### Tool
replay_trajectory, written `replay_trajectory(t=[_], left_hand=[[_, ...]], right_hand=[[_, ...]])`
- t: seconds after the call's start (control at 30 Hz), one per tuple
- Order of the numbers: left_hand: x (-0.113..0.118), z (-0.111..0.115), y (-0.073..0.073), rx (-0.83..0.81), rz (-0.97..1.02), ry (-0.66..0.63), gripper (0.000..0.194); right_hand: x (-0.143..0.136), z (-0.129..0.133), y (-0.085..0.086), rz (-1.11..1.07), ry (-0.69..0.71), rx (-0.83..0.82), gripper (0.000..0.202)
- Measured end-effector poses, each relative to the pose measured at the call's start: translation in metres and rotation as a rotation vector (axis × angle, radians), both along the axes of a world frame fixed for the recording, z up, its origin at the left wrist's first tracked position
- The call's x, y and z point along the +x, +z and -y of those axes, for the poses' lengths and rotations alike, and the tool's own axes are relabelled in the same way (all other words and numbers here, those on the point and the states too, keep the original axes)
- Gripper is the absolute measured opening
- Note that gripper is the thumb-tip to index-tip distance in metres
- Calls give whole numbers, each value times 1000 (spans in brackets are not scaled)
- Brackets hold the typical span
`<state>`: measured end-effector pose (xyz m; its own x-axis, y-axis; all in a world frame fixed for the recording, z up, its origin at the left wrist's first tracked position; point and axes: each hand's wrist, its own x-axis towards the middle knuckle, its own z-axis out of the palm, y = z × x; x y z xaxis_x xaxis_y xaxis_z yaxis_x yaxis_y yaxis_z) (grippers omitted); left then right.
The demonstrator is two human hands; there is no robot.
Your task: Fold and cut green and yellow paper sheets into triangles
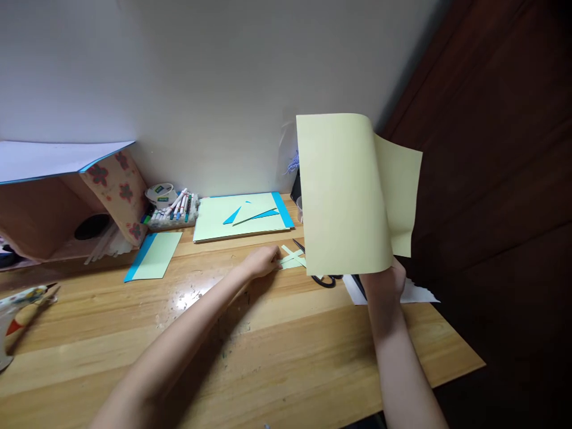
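No lettering, brand name or number can be read in the head view. Round white item (171, 196) against the wall: bears small green labels (161, 199) with pale marks, possibly print, too small and blurred to make out. White markers (181, 205) just beside it: any print on the barrels not resolvable at this size; the box (127, 190) at far left carries dark red flower motifs on its side panel, pattern only.

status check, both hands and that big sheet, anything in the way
Right hand holding up curled pale sheet. Left hand at cut paper strips, grip unclear. Sheet partly blocks view of scissors.
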<state>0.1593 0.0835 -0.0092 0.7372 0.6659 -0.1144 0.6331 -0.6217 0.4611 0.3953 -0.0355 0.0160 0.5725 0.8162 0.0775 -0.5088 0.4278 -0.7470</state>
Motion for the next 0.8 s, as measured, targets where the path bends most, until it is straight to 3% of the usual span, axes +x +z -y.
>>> replay_trajectory(t=[0.27, 0.43, 0.53, 0.63, 0.8], left_hand=[[-6, 6, 13, 47, -40, -12, 12], [-2, 6, 9, 254, 156, -116, 39], [2, 4, 1, 240, 140, -192, 48], [4, 4, 0, 224, 67, -154, 36], [0, 9, 11, 59, -61, -50, 14]], right_hand=[[-7, 2, 8, -30, 52, 27, 22], [-6, 0, 6, -11, 57, 5, 24], [-4, -1, 4, 4, 67, 6, 22], [-3, -1, 2, -3, 72, 10, 22], [-3, -1, 3, 5, 54, -2, 23]])
